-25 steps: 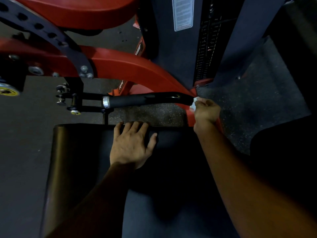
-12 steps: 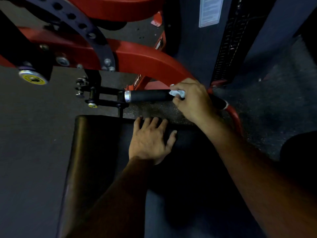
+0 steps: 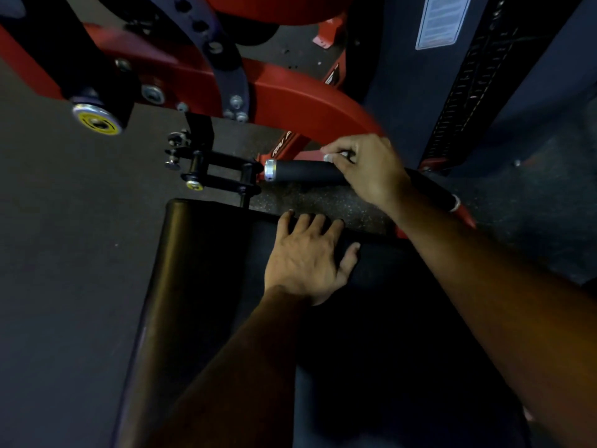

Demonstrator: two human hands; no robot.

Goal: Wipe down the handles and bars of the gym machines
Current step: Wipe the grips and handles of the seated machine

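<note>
A black padded handle (image 3: pixel 300 172) with a silver end cap runs left to right above the seat. My right hand (image 3: pixel 368 169) is wrapped over its middle, and a bit of white wipe (image 3: pixel 329 157) shows between my fingers and the grip. The handle's right end, with a white ring, joins a red bar (image 3: pixel 465 215). My left hand (image 3: pixel 307 260) lies flat, fingers spread, on the front edge of the black seat pad (image 3: pixel 200 286).
A curved red frame arm (image 3: pixel 310 105) arches behind the handle. A black adjuster bracket with pins (image 3: pixel 213 169) and a yellow-capped knob (image 3: pixel 97 119) sit to the left. The weight stack column (image 3: pixel 462 92) stands at the upper right. Dark rubber floor surrounds the machine.
My right hand with the wipe slid leftward along the handle from its right end toward the middle. My left hand stayed on the seat pad. The camera shifted closer.
</note>
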